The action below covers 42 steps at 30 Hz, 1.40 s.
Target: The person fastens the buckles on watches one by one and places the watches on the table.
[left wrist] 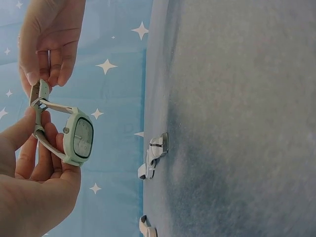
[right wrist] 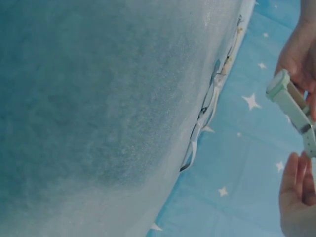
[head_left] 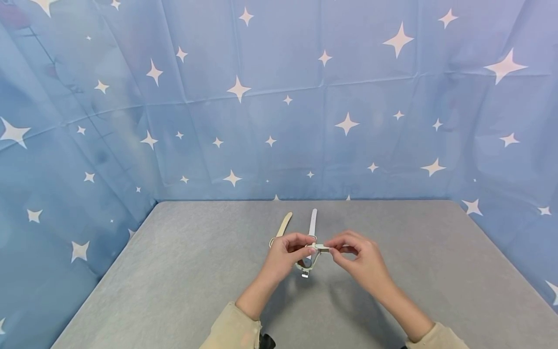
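A pale green wristwatch (left wrist: 81, 138) with a rounded-square dial is held up off the table, its strap bent into a loop. My left hand (head_left: 281, 258) grips the strap by the buckle, thumb on one side and fingers beneath the band. From the other side, my right hand (head_left: 365, 259) pinches the strap's free end between thumb and fingertips. In the right wrist view the watch (right wrist: 281, 85) shows at the right edge, with the strap end at the right hand's fingertips. Part of the buckle is hidden behind the left fingers.
Behind the hands, a watch with a cream strap (head_left: 285, 224) and one with a white strap (head_left: 313, 223) lie on the grey table (head_left: 196, 271). A blue curtain (head_left: 279, 116) with white stars hangs along the table's back and sides.
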Tool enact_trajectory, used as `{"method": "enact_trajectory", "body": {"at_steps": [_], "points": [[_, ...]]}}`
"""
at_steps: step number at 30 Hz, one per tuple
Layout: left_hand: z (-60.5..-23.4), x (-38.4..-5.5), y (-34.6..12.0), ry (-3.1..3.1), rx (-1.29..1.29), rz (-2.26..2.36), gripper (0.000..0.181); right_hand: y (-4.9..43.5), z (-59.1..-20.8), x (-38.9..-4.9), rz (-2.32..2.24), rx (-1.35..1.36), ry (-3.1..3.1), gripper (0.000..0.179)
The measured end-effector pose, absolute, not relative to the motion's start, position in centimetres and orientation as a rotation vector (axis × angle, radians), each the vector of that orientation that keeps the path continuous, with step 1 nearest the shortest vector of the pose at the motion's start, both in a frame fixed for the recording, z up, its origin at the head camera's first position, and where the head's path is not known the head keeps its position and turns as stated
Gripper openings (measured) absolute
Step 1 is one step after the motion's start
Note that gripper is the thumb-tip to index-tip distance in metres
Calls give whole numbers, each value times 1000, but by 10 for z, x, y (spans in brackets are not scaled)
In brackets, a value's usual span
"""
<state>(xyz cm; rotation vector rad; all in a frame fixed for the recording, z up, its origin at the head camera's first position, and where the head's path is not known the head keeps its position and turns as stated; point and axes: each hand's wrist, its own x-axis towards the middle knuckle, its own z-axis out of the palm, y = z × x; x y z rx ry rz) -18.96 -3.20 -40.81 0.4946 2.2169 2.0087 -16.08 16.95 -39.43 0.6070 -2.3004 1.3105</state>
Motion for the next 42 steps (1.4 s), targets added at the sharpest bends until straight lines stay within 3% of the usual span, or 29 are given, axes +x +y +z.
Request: {"method": "enact_trajectory", "body": {"at_steps": [42], "points": [[-410,-188,-33,2229,600,1941,23,164,-389,-159,1155,664,-2461,20]]}}
